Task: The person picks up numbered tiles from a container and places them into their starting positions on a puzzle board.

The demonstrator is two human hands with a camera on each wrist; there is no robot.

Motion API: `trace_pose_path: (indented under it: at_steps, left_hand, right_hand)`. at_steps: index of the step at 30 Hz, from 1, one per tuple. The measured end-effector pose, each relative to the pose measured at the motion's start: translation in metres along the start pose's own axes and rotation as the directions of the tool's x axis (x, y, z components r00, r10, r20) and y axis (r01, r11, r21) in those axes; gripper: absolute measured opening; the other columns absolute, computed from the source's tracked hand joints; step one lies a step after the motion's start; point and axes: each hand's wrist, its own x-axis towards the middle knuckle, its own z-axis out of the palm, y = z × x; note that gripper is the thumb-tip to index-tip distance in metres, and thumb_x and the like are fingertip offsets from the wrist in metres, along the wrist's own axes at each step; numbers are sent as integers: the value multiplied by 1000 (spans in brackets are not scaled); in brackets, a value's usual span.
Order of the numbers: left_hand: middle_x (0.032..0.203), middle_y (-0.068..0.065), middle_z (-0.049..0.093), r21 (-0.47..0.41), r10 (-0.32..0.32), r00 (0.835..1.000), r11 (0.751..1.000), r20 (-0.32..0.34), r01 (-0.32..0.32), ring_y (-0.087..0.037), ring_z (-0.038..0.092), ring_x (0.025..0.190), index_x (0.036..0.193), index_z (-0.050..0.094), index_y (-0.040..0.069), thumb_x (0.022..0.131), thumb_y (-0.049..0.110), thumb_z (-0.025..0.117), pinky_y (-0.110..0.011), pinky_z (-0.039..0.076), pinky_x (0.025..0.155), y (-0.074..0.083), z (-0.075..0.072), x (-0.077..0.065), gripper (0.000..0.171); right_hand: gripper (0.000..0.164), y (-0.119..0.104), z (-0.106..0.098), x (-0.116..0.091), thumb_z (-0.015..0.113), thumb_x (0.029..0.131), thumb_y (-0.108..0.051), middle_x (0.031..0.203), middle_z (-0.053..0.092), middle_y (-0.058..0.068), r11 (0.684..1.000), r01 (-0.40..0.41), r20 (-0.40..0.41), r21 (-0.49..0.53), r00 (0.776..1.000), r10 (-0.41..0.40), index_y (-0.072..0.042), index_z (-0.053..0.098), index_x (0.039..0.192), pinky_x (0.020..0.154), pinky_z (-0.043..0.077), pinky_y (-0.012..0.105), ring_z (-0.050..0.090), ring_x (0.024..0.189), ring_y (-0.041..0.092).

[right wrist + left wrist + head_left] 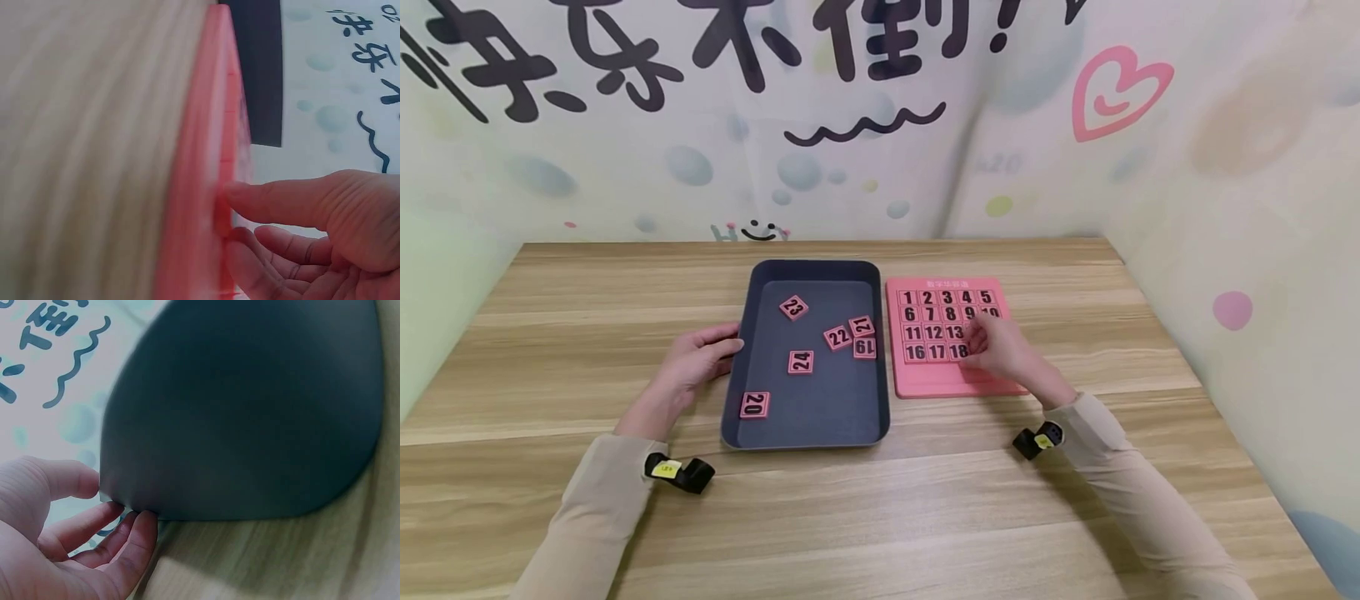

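A dark blue-grey tray lies on the table with several loose pink number tiles in it, among them 24, 20 and 23. My left hand grips the tray's left edge, thumb at the rim and fingertips against the outer wall. To the right, a pink number board carries tiles in rows from 1 onward. My right hand pinches at the right side of tile 18, thumb and bent fingertips touching the tile row. Its fingers hide the places to the right of 13 and 18.
Tiles 22, 21 and an upside-down 19 cluster by the tray's right wall. Behind the wooden table stands a printed wall; another wall borders the right side. Each wrist wears a black camera strap.
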Motion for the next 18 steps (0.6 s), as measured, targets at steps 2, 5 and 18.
trace_pose_path:
  at_steps: [2, 5, 18]
  left_hand:
    - [128, -5, 54, 3, 0, 1000, 1000, 1, 0, 4, 59, 84, 140, 37, -6, 92, 7, 56, -16, 50, 75, 0, 0, 0, 53]
    - [122, -2, 57, -11, 1, 1000, 1000, 0, -1, 3, 59, 84, 140, 36, -6, 92, 6, 56, -16, 51, 74, 0, 0, 0, 53]
    - [124, -3, 57, -4, -7, 1000, 1000, -8, 7, 2, 60, 83, 139, 37, -6, 92, 7, 57, -17, 51, 75, 1, 1, 0, 53]
  right_hand:
    - [33, -4, -1, 3, 78, 68, 3, 83, 61, 15, 1000, 27, -9, 5, 1000, -27, 6, 55, 91, 72, 52, 35, 58, 76, 26]
    - [32, -16, -1, 7, 77, 71, 0, 84, 62, 15, 996, 81, -6, 29, 997, -81, 6, 57, 95, 72, 52, 35, 59, 77, 25]
    - [23, -84, 25, 26, 69, 83, -4, 94, 67, 14, 955, 226, 50, 194, 970, -240, 6, 63, 104, 75, 54, 29, 64, 86, 23]
